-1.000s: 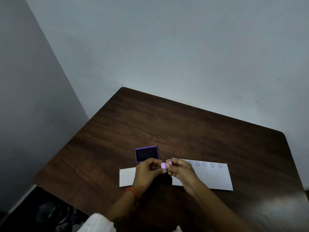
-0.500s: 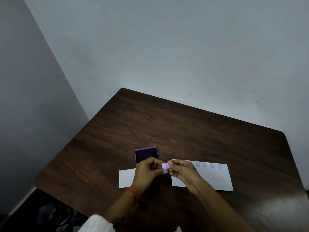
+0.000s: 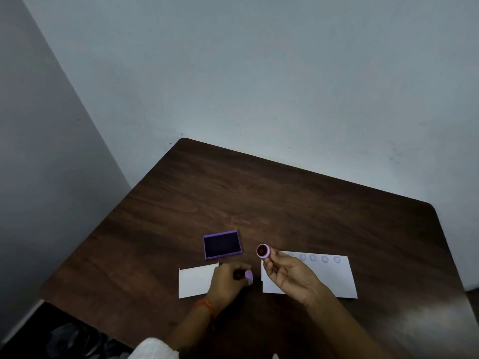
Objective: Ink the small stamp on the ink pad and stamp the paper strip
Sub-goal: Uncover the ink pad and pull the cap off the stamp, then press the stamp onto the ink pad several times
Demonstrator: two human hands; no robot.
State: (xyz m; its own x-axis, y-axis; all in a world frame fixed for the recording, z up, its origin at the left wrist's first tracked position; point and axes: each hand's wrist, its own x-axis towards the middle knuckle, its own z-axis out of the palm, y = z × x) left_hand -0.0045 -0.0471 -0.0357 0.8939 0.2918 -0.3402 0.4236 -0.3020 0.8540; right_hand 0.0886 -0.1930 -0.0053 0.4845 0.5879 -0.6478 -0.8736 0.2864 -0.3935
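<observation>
Purple stamp (image 3: 263, 251) pinched in my right hand (image 3: 290, 277), cap (image 3: 248, 276) in my left (image 3: 228, 281); inking at the ten-o'clock pad (image 3: 222, 244) remains, strip (image 3: 331, 275) bears five prints.

No readable words, brands or numbers are showing anywhere in this view. The only marks are sitting on the paper strip (image 3: 334, 275): a row of faint purple round stamp impressions (image 3: 325, 259) is running along its far edge, too small and blurred to show any lettering or design inside them. The ink pad (image 3: 222, 244) is showing no legible label.
</observation>
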